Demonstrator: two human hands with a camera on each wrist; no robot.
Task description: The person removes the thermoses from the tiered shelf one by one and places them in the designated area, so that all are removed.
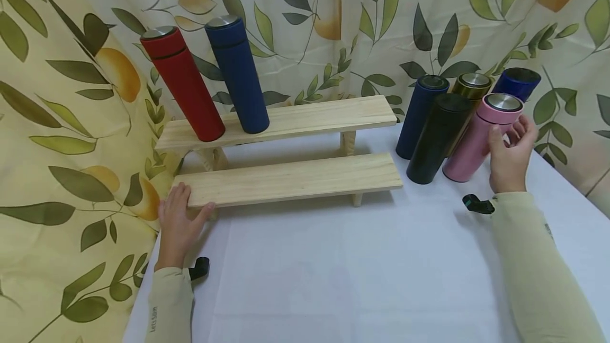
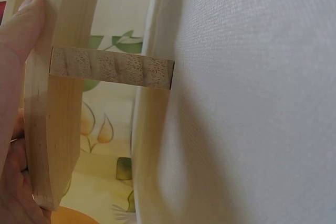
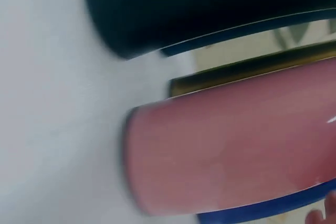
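- Pink bottle (image 1: 478, 144) stood upright toward the right edge of the surface (image 1: 343, 263), its long axis vertical and its silver lid (image 1: 502, 102) facing up.
- Just left of it stood the black bottle (image 1: 438, 139); the gold bottle (image 1: 469, 86) and bright blue bottle (image 1: 517, 82) stood behind.
- Right hand (image 1: 514, 158) was beside it, thumb and bent fingers parted; contact could not be told.
- Left hand (image 1: 183, 221) gripped the lower shelf's (image 1: 295, 179) left end.
- Room lay in front of the pink bottle, with less toward the right edge.
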